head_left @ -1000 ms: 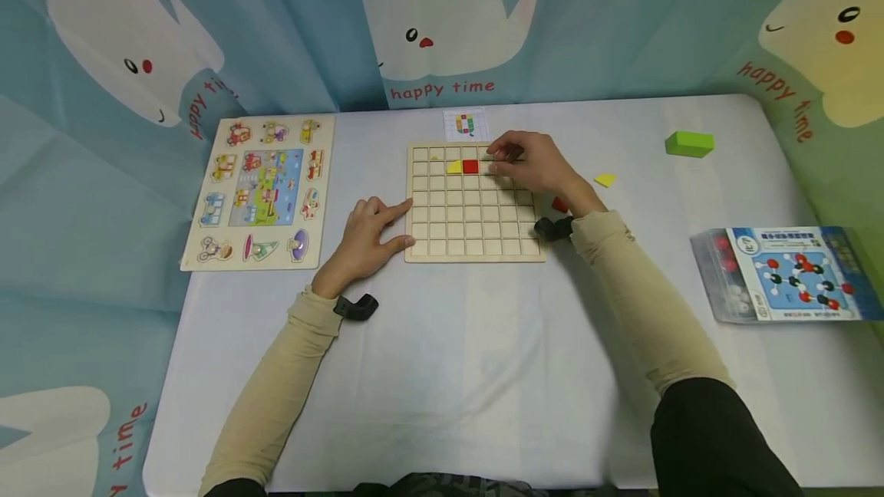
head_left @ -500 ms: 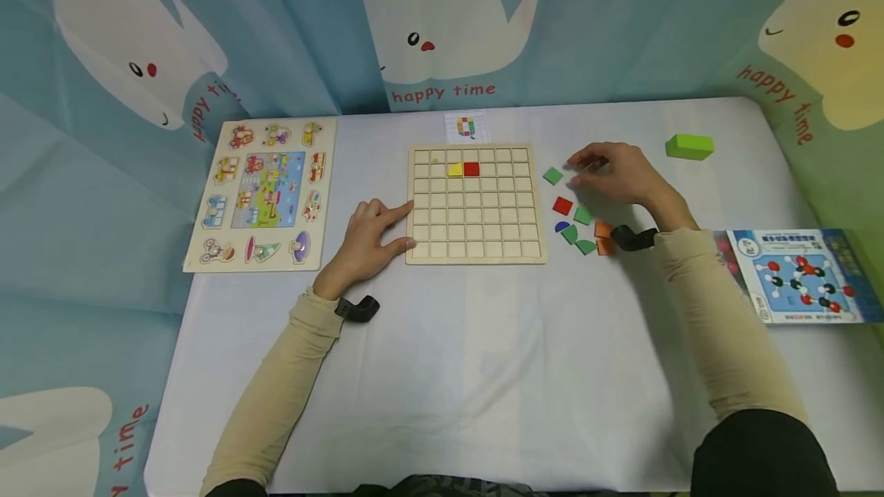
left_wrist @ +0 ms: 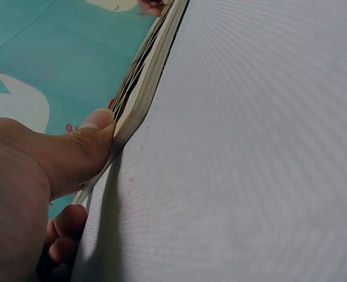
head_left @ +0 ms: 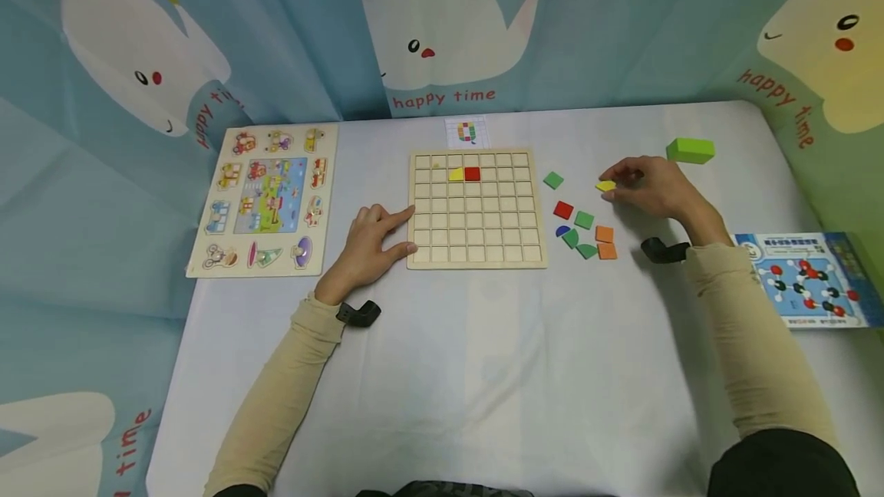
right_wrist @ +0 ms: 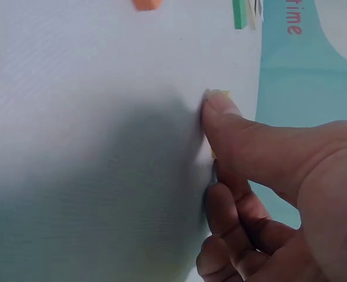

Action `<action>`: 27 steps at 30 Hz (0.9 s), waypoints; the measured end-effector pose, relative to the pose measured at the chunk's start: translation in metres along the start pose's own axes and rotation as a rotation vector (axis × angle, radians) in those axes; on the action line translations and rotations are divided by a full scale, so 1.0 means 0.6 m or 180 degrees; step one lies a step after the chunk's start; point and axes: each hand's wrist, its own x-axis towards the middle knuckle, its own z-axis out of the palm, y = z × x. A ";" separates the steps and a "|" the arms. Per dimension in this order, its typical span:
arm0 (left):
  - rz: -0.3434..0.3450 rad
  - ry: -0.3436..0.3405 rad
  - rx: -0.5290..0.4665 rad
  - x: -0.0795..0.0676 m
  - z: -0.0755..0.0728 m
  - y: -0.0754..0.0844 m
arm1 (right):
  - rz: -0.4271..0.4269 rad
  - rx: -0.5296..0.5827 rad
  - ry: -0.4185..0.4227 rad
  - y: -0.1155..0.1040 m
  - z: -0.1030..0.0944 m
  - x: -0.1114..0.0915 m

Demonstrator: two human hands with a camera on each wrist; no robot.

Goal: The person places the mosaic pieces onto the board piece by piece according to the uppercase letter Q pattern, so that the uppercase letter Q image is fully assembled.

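Observation:
A wooden grid board (head_left: 476,236) lies flat on the table. One yellow piece (head_left: 456,174) and one red square tile (head_left: 473,174) sit side by side in its cells. My left hand (head_left: 364,250) touches the board's left edge with spread thumb and index finger; the left wrist view shows the thumb (left_wrist: 82,147) against the board's edge. Right of the board, my right hand (head_left: 656,189) pinches a small yellow tile (head_left: 605,185) between thumb and fingers, at the tabletop. In the right wrist view the thumb mostly covers that yellow tile (right_wrist: 223,94).
Green (head_left: 553,180), red (head_left: 562,209), blue and orange (head_left: 606,251) pieces lie loose right of the board. Behind it is a pattern card (head_left: 466,131). A picture puzzle (head_left: 314,251) lies left; a green block (head_left: 691,150) and a molecule-kit box (head_left: 804,278) are at right.
My right hand has moved right from the board, past the loose tiles, and now pinches the yellow tile. My left hand stays at the board's edge. The two pieces in the grid are unchanged.

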 end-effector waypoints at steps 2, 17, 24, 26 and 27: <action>-0.0002 -0.0005 0.0008 0.000 0.002 0.000 | 0.0012 0.0023 0.0019 0.003 0.002 -0.001; 0.0011 0.0024 0.0036 0.000 0.000 0.000 | -0.0152 -0.0080 0.0118 0.007 0.011 -0.001; 0.0004 0.0016 0.0044 0.001 0.001 0.000 | -0.0103 -0.0030 0.0260 0.007 0.003 -0.007; 0.0004 0.0017 0.0047 0.000 0.001 0.000 | -0.0138 -0.0024 0.0332 0.010 0.002 -0.008; 0.0005 0.0017 0.0042 0.000 0.000 0.000 | -0.0159 -0.0026 0.0364 0.011 0.003 -0.009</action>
